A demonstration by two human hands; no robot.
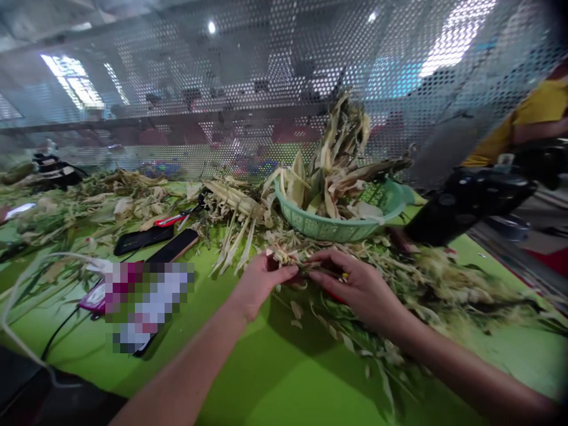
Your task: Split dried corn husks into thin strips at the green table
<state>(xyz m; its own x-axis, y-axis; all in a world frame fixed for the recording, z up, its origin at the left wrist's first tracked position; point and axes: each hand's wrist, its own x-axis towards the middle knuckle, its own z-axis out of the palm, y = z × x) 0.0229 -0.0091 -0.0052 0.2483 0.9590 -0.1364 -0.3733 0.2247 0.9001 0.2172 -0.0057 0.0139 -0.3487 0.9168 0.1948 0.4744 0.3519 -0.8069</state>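
Observation:
Over the green table [266,367], my left hand [257,284] is closed, thumb and fingers pinching a small bundle of pale plant strips [281,255]. Facing it, my right hand [355,287] has its fingers bent together at the other side of the bundle. What those fingers pinch is too small and blurred to name. A red edge [332,297] shows under the right hand; its kind is hidden. Just beyond both hands, a light green plastic basket [328,228] holds dried, husk-like leaves [331,171].
Leaf scraps [110,201] are strewn at left, and green stalks with stringy fibres [448,284] at right. Phones [173,245], a red-handled tool [173,219] and a white cable [13,302] lie left. A black device [465,201] stands right, before a person's yellow sleeve [541,109]. Perforated metal [244,89] borders the back.

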